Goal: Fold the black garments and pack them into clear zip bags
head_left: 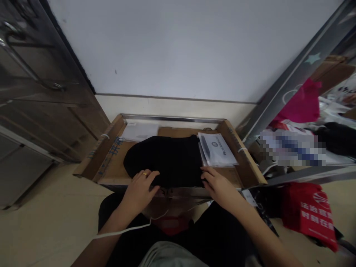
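Observation:
A black cloth item [167, 157], rounded at its left end and straighter at the right, lies flat in a shallow open cardboard box [250, 167]. Its exact kind I cannot make out. My left hand [141, 191], a ring on one finger, grips its near edge left of the middle, thumb below and fingers on top. At the near right corner, my right hand [218, 185] pinches the cloth between thumb and fingers. Right of the cloth lie printed clear plastic bags [218, 150], partly overlapped with it. White flat packets [141, 131] rest at the box's back left.
A white panel [180, 48] rises behind the box. To the left is a metal door with a handle [30, 70]. At right, a cluttered shelf holds a pink bag [302, 104]; a red bag [310, 213] lies below. A white cord [125, 230] crosses my left forearm.

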Action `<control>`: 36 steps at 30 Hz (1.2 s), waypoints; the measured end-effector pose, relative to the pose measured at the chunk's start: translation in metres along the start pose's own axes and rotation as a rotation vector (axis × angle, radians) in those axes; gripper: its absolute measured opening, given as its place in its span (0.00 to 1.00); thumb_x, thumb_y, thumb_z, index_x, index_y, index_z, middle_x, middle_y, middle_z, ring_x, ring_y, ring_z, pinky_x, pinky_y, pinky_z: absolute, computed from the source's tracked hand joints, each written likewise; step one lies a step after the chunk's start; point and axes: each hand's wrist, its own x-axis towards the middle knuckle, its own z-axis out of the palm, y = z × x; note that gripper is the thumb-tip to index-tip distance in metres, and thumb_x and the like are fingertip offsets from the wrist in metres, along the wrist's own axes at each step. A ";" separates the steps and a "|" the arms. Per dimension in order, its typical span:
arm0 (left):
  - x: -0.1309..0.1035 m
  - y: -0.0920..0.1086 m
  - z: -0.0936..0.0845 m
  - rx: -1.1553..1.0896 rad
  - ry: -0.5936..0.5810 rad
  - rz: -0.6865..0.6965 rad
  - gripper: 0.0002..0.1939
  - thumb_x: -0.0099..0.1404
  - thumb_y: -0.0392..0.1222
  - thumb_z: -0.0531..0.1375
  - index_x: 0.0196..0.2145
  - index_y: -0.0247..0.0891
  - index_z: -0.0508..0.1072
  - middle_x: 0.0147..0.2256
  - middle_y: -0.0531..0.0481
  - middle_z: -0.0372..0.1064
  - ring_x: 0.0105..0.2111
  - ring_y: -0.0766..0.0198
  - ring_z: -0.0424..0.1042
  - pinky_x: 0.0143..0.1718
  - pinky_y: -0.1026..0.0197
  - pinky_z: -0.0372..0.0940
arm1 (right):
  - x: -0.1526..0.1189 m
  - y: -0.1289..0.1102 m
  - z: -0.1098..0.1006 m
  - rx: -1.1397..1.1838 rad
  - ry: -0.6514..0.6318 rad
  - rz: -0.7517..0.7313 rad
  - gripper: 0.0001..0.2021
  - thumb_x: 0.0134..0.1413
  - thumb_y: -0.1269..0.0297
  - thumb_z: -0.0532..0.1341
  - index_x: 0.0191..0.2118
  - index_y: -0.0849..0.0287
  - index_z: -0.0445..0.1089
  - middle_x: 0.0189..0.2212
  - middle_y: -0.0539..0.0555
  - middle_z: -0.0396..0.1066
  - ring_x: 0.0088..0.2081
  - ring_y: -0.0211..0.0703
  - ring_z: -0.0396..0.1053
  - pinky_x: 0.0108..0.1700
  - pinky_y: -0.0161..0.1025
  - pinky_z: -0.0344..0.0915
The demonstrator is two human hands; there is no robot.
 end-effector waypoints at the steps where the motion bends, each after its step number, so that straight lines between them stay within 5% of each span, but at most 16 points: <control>1: 0.000 0.000 0.003 -0.021 0.020 0.017 0.19 0.64 0.37 0.62 0.53 0.44 0.72 0.46 0.44 0.70 0.48 0.52 0.71 0.53 0.46 0.67 | -0.001 0.001 0.001 0.012 0.032 0.006 0.09 0.62 0.75 0.53 0.42 0.57 0.69 0.56 0.62 0.67 0.54 0.51 0.73 0.55 0.50 0.72; 10: -0.006 -0.002 0.016 -0.164 0.135 0.088 0.23 0.61 0.28 0.56 0.51 0.45 0.75 0.48 0.44 0.69 0.49 0.54 0.70 0.54 0.46 0.69 | -0.022 0.003 0.014 0.084 0.214 0.015 0.11 0.61 0.76 0.52 0.41 0.55 0.69 0.50 0.60 0.70 0.49 0.50 0.74 0.52 0.50 0.73; 19: -0.005 0.008 -0.009 -0.080 0.042 0.086 0.22 0.59 0.31 0.58 0.51 0.42 0.77 0.46 0.42 0.70 0.48 0.50 0.69 0.53 0.43 0.67 | -0.026 -0.011 0.008 0.028 0.273 -0.007 0.19 0.47 0.84 0.52 0.38 0.57 0.72 0.48 0.61 0.71 0.53 0.54 0.70 0.54 0.52 0.71; 24: 0.026 -0.003 -0.032 -0.062 0.250 0.056 0.14 0.68 0.40 0.55 0.46 0.41 0.78 0.46 0.41 0.72 0.50 0.50 0.69 0.54 0.45 0.65 | -0.009 -0.011 -0.027 -0.080 0.500 0.033 0.18 0.55 0.76 0.55 0.49 0.56 0.70 0.50 0.62 0.68 0.54 0.58 0.66 0.58 0.57 0.66; 27: 0.057 -0.023 -0.036 0.003 0.310 0.054 0.15 0.70 0.43 0.54 0.49 0.41 0.77 0.54 0.42 0.70 0.59 0.47 0.64 0.60 0.43 0.59 | 0.009 0.011 -0.028 -0.219 0.442 0.097 0.26 0.53 0.72 0.58 0.60 0.61 0.63 0.58 0.68 0.62 0.63 0.66 0.57 0.63 0.64 0.60; 31: 0.086 -0.050 -0.022 0.104 0.288 -0.013 0.21 0.71 0.47 0.53 0.57 0.40 0.72 0.63 0.39 0.63 0.65 0.44 0.57 0.65 0.39 0.51 | 0.023 0.045 -0.005 -0.305 0.311 0.119 0.26 0.53 0.74 0.57 0.59 0.66 0.62 0.61 0.71 0.59 0.65 0.66 0.55 0.64 0.63 0.58; 36: 0.087 -0.071 0.009 0.085 0.174 -0.127 0.25 0.69 0.48 0.54 0.60 0.35 0.67 0.62 0.33 0.63 0.63 0.42 0.60 0.62 0.40 0.57 | 0.025 0.061 0.010 -0.296 0.327 0.177 0.15 0.59 0.75 0.51 0.50 0.63 0.67 0.57 0.69 0.64 0.58 0.59 0.64 0.58 0.57 0.64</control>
